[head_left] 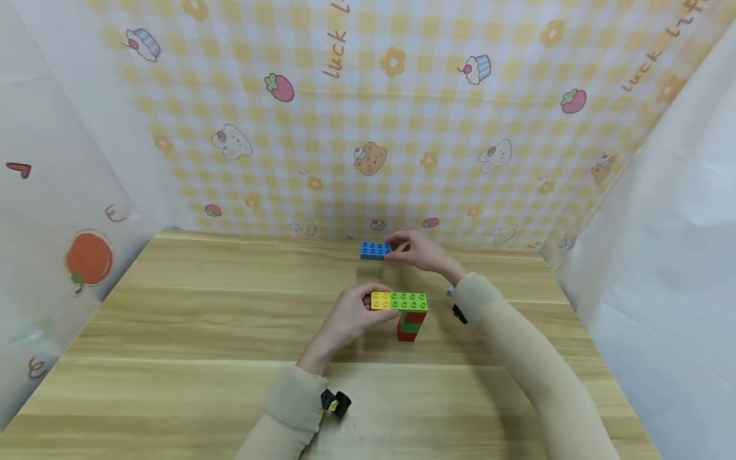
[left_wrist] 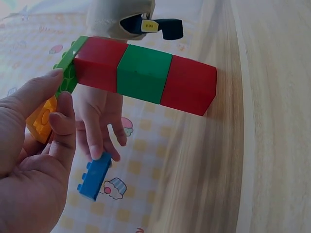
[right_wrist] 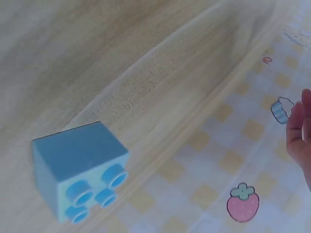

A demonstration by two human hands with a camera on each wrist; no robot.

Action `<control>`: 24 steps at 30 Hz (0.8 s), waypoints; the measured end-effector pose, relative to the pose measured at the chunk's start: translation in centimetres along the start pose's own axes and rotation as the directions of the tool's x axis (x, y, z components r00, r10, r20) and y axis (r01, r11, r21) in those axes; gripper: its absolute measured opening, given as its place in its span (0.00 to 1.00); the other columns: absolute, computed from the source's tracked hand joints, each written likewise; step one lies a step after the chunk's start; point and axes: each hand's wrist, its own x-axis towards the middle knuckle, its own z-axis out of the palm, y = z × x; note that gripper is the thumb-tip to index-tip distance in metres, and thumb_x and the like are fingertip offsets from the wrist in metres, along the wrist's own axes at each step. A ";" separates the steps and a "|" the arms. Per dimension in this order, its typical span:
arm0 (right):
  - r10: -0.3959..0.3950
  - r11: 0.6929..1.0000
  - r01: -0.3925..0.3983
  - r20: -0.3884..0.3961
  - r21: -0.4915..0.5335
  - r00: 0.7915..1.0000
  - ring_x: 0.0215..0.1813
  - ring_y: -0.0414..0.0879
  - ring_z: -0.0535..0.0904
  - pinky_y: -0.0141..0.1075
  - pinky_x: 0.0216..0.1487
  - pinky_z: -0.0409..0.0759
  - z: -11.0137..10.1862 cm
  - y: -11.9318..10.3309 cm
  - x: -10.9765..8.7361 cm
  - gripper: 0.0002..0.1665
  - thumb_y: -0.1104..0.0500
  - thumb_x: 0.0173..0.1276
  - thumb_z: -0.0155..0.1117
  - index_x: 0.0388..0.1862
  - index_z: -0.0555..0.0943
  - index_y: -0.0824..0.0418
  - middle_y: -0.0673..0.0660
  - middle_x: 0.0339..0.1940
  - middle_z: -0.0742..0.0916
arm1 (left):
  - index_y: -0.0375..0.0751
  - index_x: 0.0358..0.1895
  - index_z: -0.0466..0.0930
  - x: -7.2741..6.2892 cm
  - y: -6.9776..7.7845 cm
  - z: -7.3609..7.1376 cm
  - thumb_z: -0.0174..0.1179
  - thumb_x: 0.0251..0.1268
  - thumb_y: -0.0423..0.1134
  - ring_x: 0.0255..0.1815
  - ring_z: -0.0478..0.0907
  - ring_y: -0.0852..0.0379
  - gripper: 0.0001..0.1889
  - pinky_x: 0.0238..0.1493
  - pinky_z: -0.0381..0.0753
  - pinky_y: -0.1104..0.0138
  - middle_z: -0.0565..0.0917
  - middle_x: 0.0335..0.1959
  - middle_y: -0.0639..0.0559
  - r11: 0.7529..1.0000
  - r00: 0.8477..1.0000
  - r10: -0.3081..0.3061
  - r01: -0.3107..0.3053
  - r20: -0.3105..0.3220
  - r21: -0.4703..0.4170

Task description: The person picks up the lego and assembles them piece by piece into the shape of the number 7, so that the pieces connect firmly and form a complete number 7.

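Two hands, each clamped on something. The left hand (head_left: pixel 351 314) grips one yellow block (head_left: pixel 380 300) joined to one light-green block (head_left: pixel 408 301); beneath its right end, two red blocks (left_wrist: pixel 189 85) sandwich one dark-green block (left_wrist: pixel 144 74). Beyond that grip, the right hand (head_left: pixel 424 251) pinches one blue block (head_left: pixel 372 252). One pale-blue block (right_wrist: pixel 80 160) lies near the right wrist.

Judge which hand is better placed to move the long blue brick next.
Probably the right hand: it pinches one end of the long blue brick, while the left hand is gripping the yellow brick at the top of the tower.
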 end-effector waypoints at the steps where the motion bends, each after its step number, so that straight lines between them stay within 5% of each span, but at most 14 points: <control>1: -0.001 1.000 0.001 -0.006 0.004 1.000 0.51 0.46 0.79 0.44 0.53 0.78 -0.1 -0.2 -0.2 0.22 0.52 0.66 0.69 0.56 0.81 0.59 0.52 0.48 0.85 | 0.40 0.54 0.80 0.0 0.0 0.0 0.73 0.56 0.41 0.38 0.82 0.55 0.22 0.38 0.82 0.63 0.84 0.42 0.50 1.000 1.000 0.000 0.000 0.000 -0.001; 24: -0.025 0.994 0.034 -0.091 0.104 0.996 0.53 0.57 0.78 0.48 0.56 0.76 -2.1 -2.7 -4.4 0.23 0.55 0.67 0.68 0.58 0.79 0.63 0.57 0.51 0.83 | 0.39 0.55 0.79 0.0 0.2 0.1 0.72 0.57 0.40 0.39 0.82 0.55 0.23 0.39 0.82 0.63 0.83 0.42 0.50 1.000 1.000 -0.004 0.004 0.012 -0.012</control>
